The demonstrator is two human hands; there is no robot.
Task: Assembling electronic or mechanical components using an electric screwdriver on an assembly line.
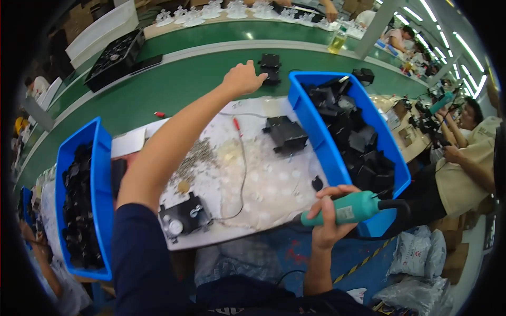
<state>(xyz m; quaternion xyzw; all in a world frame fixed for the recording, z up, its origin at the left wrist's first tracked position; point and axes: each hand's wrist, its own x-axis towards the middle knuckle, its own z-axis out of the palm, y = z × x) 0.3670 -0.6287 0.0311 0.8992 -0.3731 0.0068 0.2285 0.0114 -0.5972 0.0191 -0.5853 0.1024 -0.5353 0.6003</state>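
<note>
My left arm stretches far across the worktable to the green conveyor belt. There my left hand (243, 79) is beside a black plastic housing (271, 67), its thumb at the housing's near left edge. Its thumb and fingers are apart, and nothing shows in them. Low at the right, my right hand (332, 218) is wrapped round a teal electric screwdriver (352, 208), its tip pointing left. On the white table covering, a second black housing (285, 135) lies beside the right bin. A black fixture with a round silver part (185, 217) sits at the near left.
Blue bins (101, 210) (350, 152) full of black parts flank the table. Loose screws (196, 158) are scattered at its left middle. A red-tipped cable (243, 174) crosses the covering. A clear bottle (337, 41) stands beyond the belt. A co-worker (469, 163) is at the right.
</note>
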